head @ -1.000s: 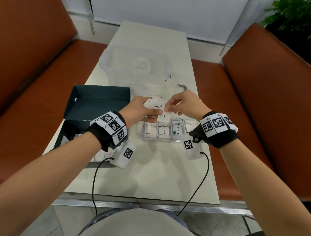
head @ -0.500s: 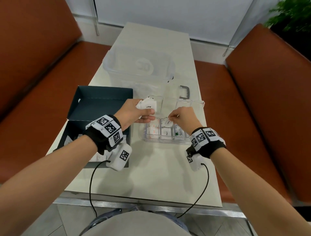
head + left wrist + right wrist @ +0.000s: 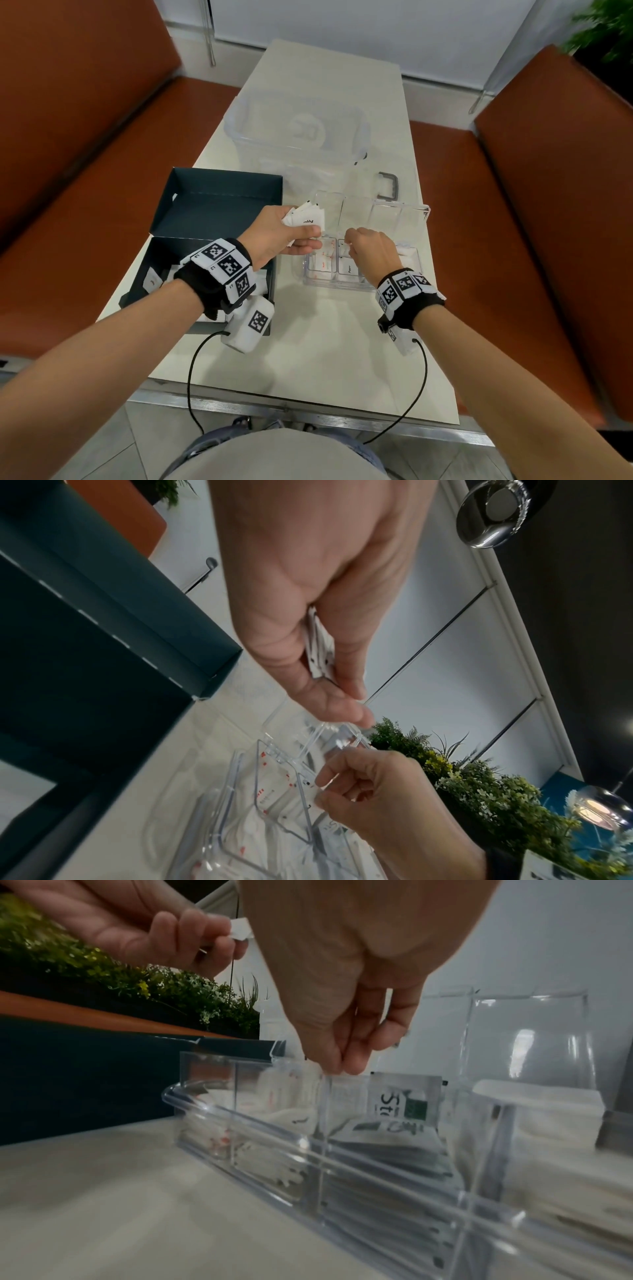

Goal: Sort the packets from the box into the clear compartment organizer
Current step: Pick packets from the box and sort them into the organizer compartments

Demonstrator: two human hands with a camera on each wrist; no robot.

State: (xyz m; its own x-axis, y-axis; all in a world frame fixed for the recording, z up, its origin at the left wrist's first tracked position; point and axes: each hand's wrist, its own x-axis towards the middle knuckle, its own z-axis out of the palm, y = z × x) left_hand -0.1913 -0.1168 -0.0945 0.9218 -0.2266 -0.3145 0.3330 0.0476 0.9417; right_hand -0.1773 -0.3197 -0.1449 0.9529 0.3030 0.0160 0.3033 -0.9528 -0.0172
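Open tabletop in front of organizer; raised lid and clear bin blocking behind, dark box flanking left.

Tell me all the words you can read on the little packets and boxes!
"Pepper": top white paper packet of the stack in the left hand.
"Pepper": white packet in the clear plastic compartment organizer.
"St…", cut off: white packet with green square, upright in the organizer.
Red-printed packets: blurred.
Wristband squares: codes, no words.

The right hand lowers pinched fingertips over the clear organizer, beside an upright green-labelled packet.
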